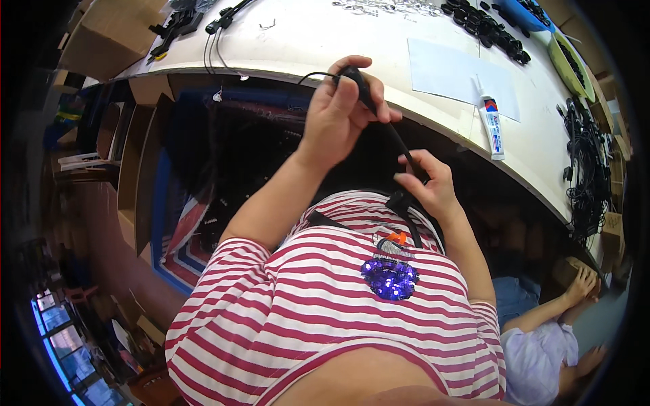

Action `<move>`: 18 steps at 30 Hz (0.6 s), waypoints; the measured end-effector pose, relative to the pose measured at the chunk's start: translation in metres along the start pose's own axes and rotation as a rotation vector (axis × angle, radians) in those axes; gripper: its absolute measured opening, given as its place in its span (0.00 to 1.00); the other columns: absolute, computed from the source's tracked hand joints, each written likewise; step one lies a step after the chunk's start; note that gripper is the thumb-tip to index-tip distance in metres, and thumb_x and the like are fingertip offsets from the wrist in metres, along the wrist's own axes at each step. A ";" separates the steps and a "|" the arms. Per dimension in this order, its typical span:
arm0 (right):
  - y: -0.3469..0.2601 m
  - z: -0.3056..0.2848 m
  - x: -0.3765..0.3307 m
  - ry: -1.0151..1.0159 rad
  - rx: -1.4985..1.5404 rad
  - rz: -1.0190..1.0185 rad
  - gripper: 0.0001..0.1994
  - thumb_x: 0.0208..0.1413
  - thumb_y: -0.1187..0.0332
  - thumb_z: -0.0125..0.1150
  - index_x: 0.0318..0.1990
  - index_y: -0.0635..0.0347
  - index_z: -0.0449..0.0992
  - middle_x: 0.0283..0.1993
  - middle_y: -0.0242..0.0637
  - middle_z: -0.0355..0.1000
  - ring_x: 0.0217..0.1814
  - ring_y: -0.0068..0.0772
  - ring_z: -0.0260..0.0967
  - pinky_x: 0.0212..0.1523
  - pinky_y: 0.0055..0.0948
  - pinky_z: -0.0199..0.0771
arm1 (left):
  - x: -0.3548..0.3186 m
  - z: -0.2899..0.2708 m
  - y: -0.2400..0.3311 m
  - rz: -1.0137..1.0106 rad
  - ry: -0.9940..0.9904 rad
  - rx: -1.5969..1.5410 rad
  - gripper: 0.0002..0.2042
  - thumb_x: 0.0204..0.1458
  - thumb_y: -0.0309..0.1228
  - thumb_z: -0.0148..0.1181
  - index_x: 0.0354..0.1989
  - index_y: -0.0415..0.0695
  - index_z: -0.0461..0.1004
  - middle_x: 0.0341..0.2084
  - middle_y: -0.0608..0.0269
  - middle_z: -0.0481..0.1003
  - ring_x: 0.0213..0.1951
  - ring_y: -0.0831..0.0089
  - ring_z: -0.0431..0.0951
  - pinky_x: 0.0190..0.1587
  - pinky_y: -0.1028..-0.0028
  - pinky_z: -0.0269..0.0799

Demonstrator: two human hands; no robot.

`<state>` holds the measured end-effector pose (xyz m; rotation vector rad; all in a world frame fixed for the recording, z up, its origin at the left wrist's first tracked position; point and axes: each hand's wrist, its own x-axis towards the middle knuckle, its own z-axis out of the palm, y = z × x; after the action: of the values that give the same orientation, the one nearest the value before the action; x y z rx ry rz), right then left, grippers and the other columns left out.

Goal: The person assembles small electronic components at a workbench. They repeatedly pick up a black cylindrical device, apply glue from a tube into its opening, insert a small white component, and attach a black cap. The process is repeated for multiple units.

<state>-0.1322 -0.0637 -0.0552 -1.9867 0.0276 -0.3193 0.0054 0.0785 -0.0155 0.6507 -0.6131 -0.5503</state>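
Observation:
My left hand (333, 115) is raised at the near edge of the white table (298, 40). Its fingers close round the thicker upper end of a black, slender rod-shaped piece (398, 139), and a thin black wire curls away from that end. The rod slants down to the right, where my right hand (432, 186) pinches its lower part in front of the striped shirt. Below that hand more black parts show against the shirt; I cannot make out whether they join the rod. What kind of device it is does not show clearly.
On the table lie a pale sheet (440, 71), a glue tube (492, 128), and many black round parts (484, 27). A blue bowl (528, 15), a green basin (572, 68) and bundled black cables (588, 169) line the right. Another person's hand (581, 287) is lower right; a cardboard box (108, 34) stands left.

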 end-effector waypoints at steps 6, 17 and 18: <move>0.080 0.008 -0.013 -0.048 -0.280 0.106 0.10 0.47 0.66 0.61 0.36 0.58 0.72 0.28 0.44 0.71 0.32 0.46 0.70 0.32 0.33 0.69 | 0.004 0.009 0.010 0.158 -0.040 0.040 0.22 0.53 0.46 0.48 0.52 0.48 0.57 0.28 0.65 0.65 0.23 0.78 0.62 0.30 0.75 0.61; 0.146 0.037 -0.045 -0.187 -0.851 0.034 0.11 0.54 0.60 0.51 0.31 0.55 0.76 0.38 0.40 0.71 0.44 0.41 0.65 0.48 0.41 0.59 | -0.006 -0.008 0.060 0.248 0.024 0.152 0.23 0.53 0.47 0.48 0.52 0.46 0.58 0.25 0.66 0.63 0.21 0.79 0.59 0.27 0.77 0.57; 0.151 0.039 -0.047 -0.230 -0.858 0.075 0.11 0.54 0.60 0.50 0.33 0.55 0.76 0.39 0.40 0.71 0.46 0.41 0.64 0.49 0.42 0.58 | -0.007 -0.009 0.065 0.256 0.025 0.150 0.23 0.54 0.47 0.48 0.52 0.46 0.59 0.25 0.65 0.63 0.21 0.79 0.58 0.27 0.77 0.57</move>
<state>-0.1499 -0.0857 -0.2161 -2.8531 0.1059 -0.0114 0.0241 0.1295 0.0212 0.7069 -0.7067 -0.2582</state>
